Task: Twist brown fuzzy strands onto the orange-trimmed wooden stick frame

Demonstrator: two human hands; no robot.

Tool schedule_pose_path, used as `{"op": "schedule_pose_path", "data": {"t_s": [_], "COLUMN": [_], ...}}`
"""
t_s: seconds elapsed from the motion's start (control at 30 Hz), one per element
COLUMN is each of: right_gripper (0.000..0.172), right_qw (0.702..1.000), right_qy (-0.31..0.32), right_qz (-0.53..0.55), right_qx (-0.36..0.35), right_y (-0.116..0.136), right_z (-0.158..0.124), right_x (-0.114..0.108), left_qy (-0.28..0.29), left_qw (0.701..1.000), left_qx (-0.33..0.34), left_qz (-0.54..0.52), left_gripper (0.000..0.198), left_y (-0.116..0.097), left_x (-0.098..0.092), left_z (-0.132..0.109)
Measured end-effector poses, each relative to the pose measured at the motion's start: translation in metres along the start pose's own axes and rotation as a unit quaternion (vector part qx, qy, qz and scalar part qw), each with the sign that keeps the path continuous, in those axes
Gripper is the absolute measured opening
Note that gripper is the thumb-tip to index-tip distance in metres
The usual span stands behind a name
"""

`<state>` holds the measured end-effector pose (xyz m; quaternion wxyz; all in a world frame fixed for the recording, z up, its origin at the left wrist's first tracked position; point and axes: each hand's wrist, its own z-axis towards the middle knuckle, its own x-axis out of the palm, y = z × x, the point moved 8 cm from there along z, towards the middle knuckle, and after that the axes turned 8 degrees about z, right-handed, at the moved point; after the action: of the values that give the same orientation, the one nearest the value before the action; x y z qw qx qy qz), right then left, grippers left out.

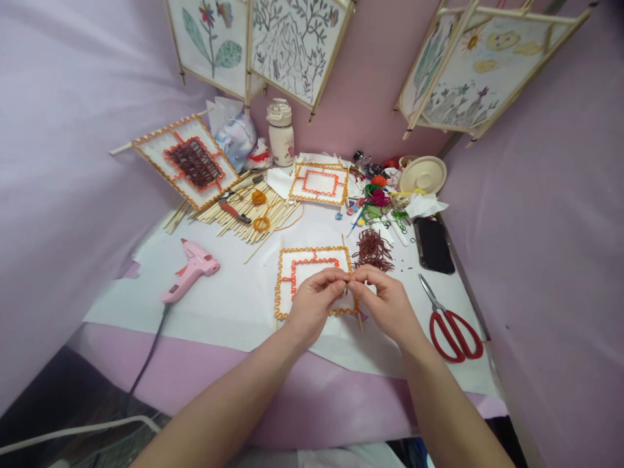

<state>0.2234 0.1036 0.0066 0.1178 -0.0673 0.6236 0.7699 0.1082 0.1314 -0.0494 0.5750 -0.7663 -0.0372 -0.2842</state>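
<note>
Hands, two, bare, at the centre of the frame, working above a yarn-edged panel (305, 270) that lies on the white table covering (244, 292). Left hand (312, 302): thumb and forefinger drawn to a narrow pinch. Right hand (385, 302): likewise pinched, its fingertips meeting or nearly meeting those of the left. A small dark piece (346, 290) shows at the fingertips; which hand grips it cannot be told.

The panel carries a looped mustard border and an inner orange outline; the hands and wrists cover its lower right portion. A loose pile of brown yarn pieces (373, 250) lies just beyond the right hand, beside the panel's upper right corner.

Right of frame: red-handled scissors (451, 328), blades slightly parted, and a dark-screened phone (433, 245) above them. Left of frame: pink glue gun (191, 270), lying on its side, its cord running off the table edge.

Upper centre: a second panel (319, 184) with similar borders, lying near a cream bottle (281, 136). Upper left: a tilted panel (188, 162), its inner rectangle filled with brown, beside a spread of thin wooden sticks (229, 229). Red-handled pliers (234, 211) rest on the sticks.
</note>
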Motion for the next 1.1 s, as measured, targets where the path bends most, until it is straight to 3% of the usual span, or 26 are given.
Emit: {"op": "schedule_pose_path", "data": {"t_s": [0.2, 0.3, 0.37, 0.47, 0.53, 0.67, 0.77, 0.9, 1.03, 1.1], "right_gripper": [0.016, 0.016, 0.015, 0.015, 0.014, 0.013, 0.013, 0.014, 0.012, 0.012], "right_qw": [0.987, 0.987, 0.992, 0.987, 0.978, 0.956, 0.928, 0.911, 0.904, 0.921], "right_qy": [-0.012, -0.012, -0.043, -0.145, -0.160, -0.093, -0.059, 0.005, -0.010, -0.039], "right_qz": [0.093, 0.093, 0.061, -0.048, -0.134, -0.275, -0.366, -0.412, -0.427, -0.388], "right_qx": [0.127, 0.134, 0.104, 0.055, 0.017, -0.045, -0.045, -0.035, -0.009, 0.005], "right_y": [-0.026, -0.030, -0.030, -0.028, -0.027, -0.031, -0.040, -0.051, -0.059, -0.059], "right_z": [-0.005, -0.010, -0.012, -0.013, -0.010, -0.001, 0.003, 0.006, 0.009, 0.010], "right_x": [0.002, -0.005, -0.025, -0.069, -0.084, -0.073, -0.056, -0.036, -0.036, -0.043], "left_qy": [0.043, 0.044, 0.018, -0.024, -0.035, -0.050, -0.057, -0.060, -0.063, -0.065], "left_qw": [0.998, 0.998, 0.999, 0.999, 0.999, 0.999, 0.998, 0.998, 0.997, 0.997], "left_qx": [-0.032, -0.039, -0.035, -0.014, -0.004, -0.001, 0.003, 0.003, 0.005, 0.006], "left_qz": [-0.021, -0.022, -0.029, -0.032, -0.022, 0.006, 0.025, 0.035, 0.039, 0.042], "left_gripper": [0.019, 0.020, 0.022, 0.028, 0.030, 0.029, 0.026, 0.024, 0.023, 0.023], "left_y": [0.002, 0.003, 0.001, -0.005, -0.008, -0.007, -0.006, -0.004, -0.004, -0.003], "left_x": [0.010, 0.009, 0.003, -0.007, -0.010, -0.012, -0.012, -0.014, -0.015, -0.016], "left_z": [-0.005, -0.004, -0.002, 0.003, 0.005, 0.005, 0.005, 0.006, 0.007, 0.008]}}
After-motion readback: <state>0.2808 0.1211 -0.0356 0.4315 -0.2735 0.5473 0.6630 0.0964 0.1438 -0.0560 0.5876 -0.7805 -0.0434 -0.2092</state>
